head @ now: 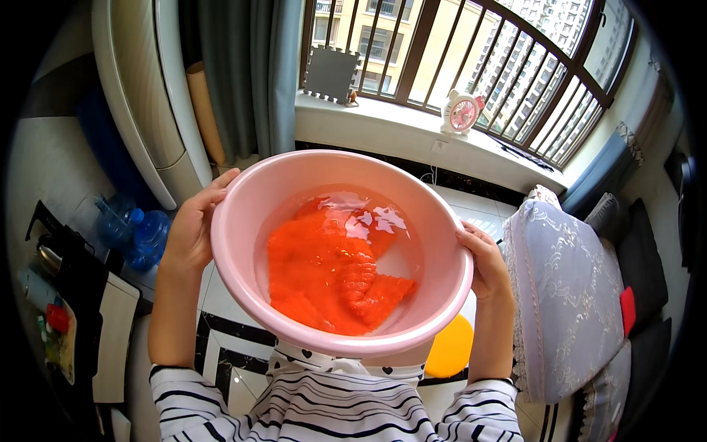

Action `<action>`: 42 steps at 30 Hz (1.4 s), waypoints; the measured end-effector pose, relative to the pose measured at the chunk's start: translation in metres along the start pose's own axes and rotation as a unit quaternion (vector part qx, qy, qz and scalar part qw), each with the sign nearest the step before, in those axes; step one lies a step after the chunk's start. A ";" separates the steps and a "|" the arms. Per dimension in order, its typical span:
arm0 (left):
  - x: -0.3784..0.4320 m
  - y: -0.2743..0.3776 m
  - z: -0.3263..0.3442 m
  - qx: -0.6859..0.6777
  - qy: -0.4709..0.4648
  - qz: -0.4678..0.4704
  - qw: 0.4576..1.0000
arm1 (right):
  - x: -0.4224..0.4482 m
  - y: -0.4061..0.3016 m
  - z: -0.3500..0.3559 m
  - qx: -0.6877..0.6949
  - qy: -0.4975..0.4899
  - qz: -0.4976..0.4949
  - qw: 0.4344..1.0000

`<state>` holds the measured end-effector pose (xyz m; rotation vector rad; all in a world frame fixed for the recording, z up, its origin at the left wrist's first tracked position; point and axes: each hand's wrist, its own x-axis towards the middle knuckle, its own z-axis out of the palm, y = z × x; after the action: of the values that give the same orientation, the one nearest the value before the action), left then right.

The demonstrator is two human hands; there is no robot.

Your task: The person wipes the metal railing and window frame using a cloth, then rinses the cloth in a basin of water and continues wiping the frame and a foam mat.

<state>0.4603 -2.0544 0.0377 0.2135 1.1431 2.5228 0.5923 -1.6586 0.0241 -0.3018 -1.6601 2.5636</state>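
A pink plastic basin (342,346) is held up in front of my body, its near rim close to my striped shirt. My left hand (198,221) grips its left rim, and on the right rim my right hand (483,255) has its thumb over the edge. Water fills the lower part of the basin and reflects light near the far side. An orange cloth (315,259), bunched in one part, lies in the water. The fingers of both hands are partly hidden behind the basin.
A yellow round seat or lid (450,348) shows beyond the basin's lower right. At right stands a sofa with a pale embroidered cover (569,298). Blue water jugs (149,235) and a cabinet (113,337) are at left. A pink-and-white fan (463,113) sits on the windowsill (386,119).
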 end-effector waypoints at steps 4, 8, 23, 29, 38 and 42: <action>0.049 0.005 -0.004 0.003 0.031 0.038 0.999 | 0.061 -0.007 -0.004 0.008 -0.008 -0.002 1.000; 0.095 0.010 0.000 0.006 0.064 0.051 0.997 | 0.116 -0.015 -0.003 0.012 -0.027 0.006 1.000; 0.235 0.003 -0.073 0.100 0.209 0.095 0.968 | 0.359 0.020 -0.006 -0.071 -0.137 0.113 0.981; 0.249 -0.030 -0.187 0.210 0.262 0.083 0.938 | 0.457 0.102 0.038 -0.169 -0.159 0.217 0.948; 0.231 -0.143 -0.319 0.274 0.443 0.000 0.854 | 0.585 0.274 0.057 -0.145 -0.038 0.533 0.833; 0.212 -0.189 -0.358 0.251 0.515 -0.017 0.819 | 0.568 0.300 0.097 -0.202 0.009 0.548 0.812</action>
<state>0.2129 -2.1072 -0.3433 -1.1789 2.1307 2.1818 0.0310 -1.7749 -0.2811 -1.7697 -2.5054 2.6590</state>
